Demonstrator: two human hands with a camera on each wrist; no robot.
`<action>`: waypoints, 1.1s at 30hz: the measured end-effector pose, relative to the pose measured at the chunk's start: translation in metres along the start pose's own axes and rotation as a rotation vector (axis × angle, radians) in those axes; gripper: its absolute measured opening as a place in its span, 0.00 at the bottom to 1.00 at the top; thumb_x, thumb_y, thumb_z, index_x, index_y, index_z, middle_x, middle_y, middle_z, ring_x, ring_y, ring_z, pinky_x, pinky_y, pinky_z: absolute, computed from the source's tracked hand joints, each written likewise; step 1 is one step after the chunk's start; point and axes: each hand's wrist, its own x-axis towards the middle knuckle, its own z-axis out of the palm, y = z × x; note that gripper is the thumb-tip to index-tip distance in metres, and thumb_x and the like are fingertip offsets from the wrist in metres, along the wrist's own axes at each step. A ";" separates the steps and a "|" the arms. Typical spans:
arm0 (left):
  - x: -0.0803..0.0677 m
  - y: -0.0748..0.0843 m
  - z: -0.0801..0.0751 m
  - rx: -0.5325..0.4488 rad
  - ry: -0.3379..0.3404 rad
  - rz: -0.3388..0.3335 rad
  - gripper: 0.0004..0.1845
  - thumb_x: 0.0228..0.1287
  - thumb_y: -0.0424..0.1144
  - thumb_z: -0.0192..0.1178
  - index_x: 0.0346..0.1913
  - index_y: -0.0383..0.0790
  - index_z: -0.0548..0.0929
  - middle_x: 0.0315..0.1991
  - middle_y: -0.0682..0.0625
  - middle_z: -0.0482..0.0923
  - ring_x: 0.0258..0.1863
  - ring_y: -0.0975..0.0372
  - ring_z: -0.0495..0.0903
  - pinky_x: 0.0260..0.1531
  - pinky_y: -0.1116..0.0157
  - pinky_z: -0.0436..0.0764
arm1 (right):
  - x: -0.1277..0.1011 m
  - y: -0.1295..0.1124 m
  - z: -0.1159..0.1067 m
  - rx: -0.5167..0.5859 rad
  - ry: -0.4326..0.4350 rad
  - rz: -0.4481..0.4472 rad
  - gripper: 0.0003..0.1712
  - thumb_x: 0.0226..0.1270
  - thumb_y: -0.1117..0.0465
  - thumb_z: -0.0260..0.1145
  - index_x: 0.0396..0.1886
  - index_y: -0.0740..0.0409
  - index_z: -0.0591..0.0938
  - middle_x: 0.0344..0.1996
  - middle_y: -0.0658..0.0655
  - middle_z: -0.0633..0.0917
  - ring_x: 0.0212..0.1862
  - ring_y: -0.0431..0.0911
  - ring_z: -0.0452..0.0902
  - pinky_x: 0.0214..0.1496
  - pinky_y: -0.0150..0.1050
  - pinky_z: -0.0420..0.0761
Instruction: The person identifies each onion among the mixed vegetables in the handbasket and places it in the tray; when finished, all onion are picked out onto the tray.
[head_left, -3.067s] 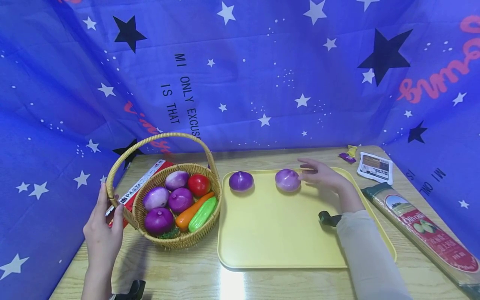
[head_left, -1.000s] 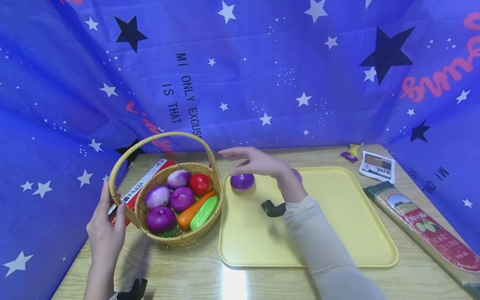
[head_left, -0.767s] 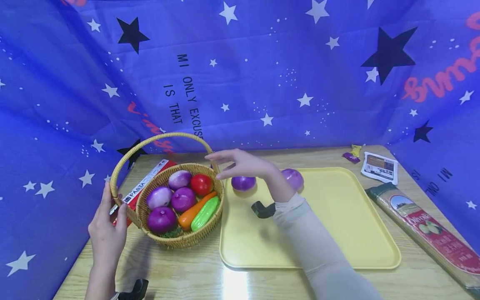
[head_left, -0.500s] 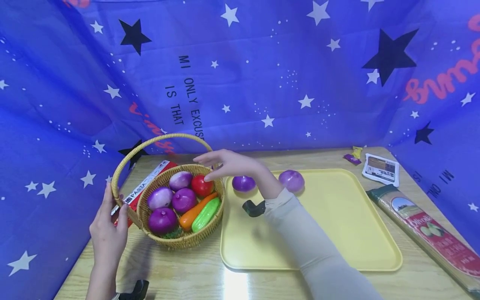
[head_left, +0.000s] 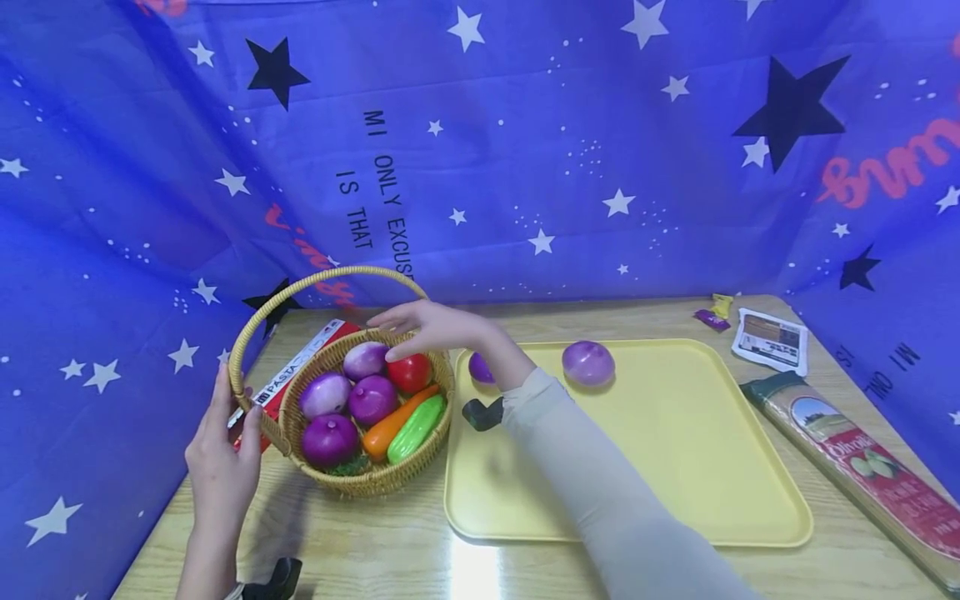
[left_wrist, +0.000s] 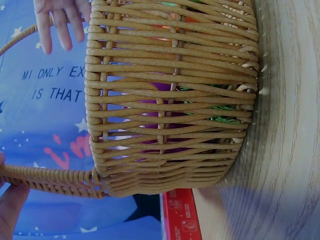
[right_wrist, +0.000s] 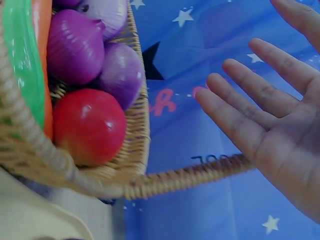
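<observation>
My left hand [head_left: 223, 462] holds the left side of the wicker basket's handle [head_left: 303, 287], thumb and fingers on either side of it. In the basket [head_left: 375, 483] lie several purple onions [head_left: 372, 400], a red tomato [right_wrist: 89, 127], an orange carrot [head_left: 384, 435] and a bright green ridged vegetable [head_left: 417, 428]. My right hand [head_left: 442, 327] hovers over the basket's right rim near the tomato, fingers spread and palm bare in the right wrist view. On the tray, a pale purple onion [head_left: 588, 363] sits in sight, while my right forearm partly covers a darker one [head_left: 480, 369].
A yellow tray [head_left: 660, 483] lies right of the basket. Behind the basket is a red pasta box [head_left: 300, 358]. Along the right lie a bag of noodles [head_left: 855, 467], a white packet [head_left: 771, 340] and small wrapped sweets [head_left: 714, 315]. Blue starry cloth [head_left: 510, 167] hangs around the table.
My right hand has left the pale onion on the tray and travelled left, past the darker onion, to above the basket's rim. My left hand keeps its hold on the handle.
</observation>
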 end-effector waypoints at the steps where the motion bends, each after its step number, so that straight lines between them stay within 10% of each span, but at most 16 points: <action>1: 0.000 0.000 0.000 -0.002 0.000 -0.002 0.41 0.59 0.21 0.57 0.71 0.56 0.61 0.49 0.32 0.79 0.48 0.95 0.61 0.45 0.94 0.67 | 0.003 0.001 0.001 0.009 -0.005 0.003 0.37 0.60 0.53 0.67 0.69 0.52 0.67 0.66 0.54 0.71 0.68 0.51 0.66 0.71 0.46 0.71; 10: 0.001 -0.002 -0.001 0.041 0.001 -0.008 0.40 0.59 0.22 0.58 0.71 0.56 0.60 0.49 0.35 0.80 0.49 0.48 0.78 0.45 0.94 0.67 | 0.026 0.009 0.015 0.111 -0.005 0.046 0.35 0.61 0.55 0.67 0.68 0.52 0.68 0.64 0.58 0.74 0.65 0.53 0.69 0.70 0.40 0.72; 18: 0.000 -0.004 0.000 -0.007 -0.003 -0.008 0.41 0.58 0.21 0.57 0.71 0.55 0.61 0.48 0.33 0.80 0.48 0.94 0.62 0.45 0.94 0.68 | 0.040 0.020 0.022 0.162 0.059 0.060 0.32 0.61 0.55 0.66 0.66 0.49 0.70 0.64 0.60 0.73 0.66 0.50 0.69 0.69 0.39 0.72; 33: 0.001 0.001 0.000 -0.023 0.010 0.002 0.39 0.59 0.20 0.57 0.70 0.52 0.63 0.48 0.33 0.80 0.47 0.93 0.63 0.45 0.93 0.69 | 0.054 0.034 0.036 0.317 0.057 0.097 0.32 0.63 0.59 0.65 0.67 0.55 0.69 0.66 0.61 0.71 0.64 0.50 0.71 0.62 0.35 0.79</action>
